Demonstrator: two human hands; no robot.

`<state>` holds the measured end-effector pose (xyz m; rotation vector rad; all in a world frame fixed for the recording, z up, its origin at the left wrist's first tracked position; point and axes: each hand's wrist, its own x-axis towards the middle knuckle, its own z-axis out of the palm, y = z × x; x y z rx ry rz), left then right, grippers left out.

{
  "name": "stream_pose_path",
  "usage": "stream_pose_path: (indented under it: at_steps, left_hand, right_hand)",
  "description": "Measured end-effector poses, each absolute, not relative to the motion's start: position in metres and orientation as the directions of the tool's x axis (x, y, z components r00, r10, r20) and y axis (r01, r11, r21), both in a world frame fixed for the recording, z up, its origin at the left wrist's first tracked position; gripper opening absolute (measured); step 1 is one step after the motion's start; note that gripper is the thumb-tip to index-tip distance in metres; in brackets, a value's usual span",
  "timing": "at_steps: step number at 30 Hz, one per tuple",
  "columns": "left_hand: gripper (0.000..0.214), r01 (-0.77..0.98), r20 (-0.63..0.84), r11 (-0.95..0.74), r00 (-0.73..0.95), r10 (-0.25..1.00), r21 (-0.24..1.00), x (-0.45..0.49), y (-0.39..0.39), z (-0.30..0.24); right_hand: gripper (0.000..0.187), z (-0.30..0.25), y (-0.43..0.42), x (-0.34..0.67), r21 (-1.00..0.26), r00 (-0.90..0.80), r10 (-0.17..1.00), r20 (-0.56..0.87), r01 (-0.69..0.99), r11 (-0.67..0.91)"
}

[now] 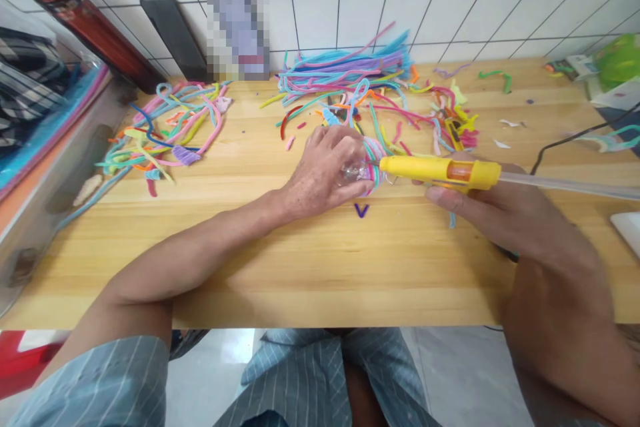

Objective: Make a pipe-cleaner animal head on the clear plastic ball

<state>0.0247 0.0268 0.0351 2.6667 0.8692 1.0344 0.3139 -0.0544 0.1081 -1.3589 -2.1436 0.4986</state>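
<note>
My left hand (327, 170) is closed around a small clear object wrapped in pastel pipe cleaners (369, 171), held just above the wooden table (310, 267). My right hand (493, 203) grips a yellow glue gun (440, 171) with a clear glue stick (570, 185) poking out of its back. The gun's nozzle points left and touches the wrapped object. A tiny purple V-shaped pipe cleaner scrap (361, 211) lies on the table right below the two hands.
Loose pipe cleaners lie in a heap at the left (165, 130) and a larger pile behind my hands (360, 80). A black cord (565, 143) runs off right. A dark phone (173, 37) and a red cylinder (80, 17) lean on the tiled wall. Green item (617, 60) far right.
</note>
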Motion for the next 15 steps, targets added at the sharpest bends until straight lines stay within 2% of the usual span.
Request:
stream_pose_path:
  at_steps: [10, 15]
  left_hand:
    - [0.044, 0.444, 0.553, -0.823, 0.610, 0.567, 0.354, 0.0260, 0.0270, 0.0371]
    - [0.042, 0.484, 0.538, -0.811, 0.609, 0.582, 0.329, 0.0265, 0.0252, 0.0403]
  right_hand:
    - [0.022, 0.1037, -0.0569, 0.3145, -0.490, -0.386, 0.855, 0.346, 0.703, 0.515]
    - [0.015, 0.1057, -0.0571, 0.3128, -0.476, -0.393, 0.854, 0.341, 0.711, 0.518]
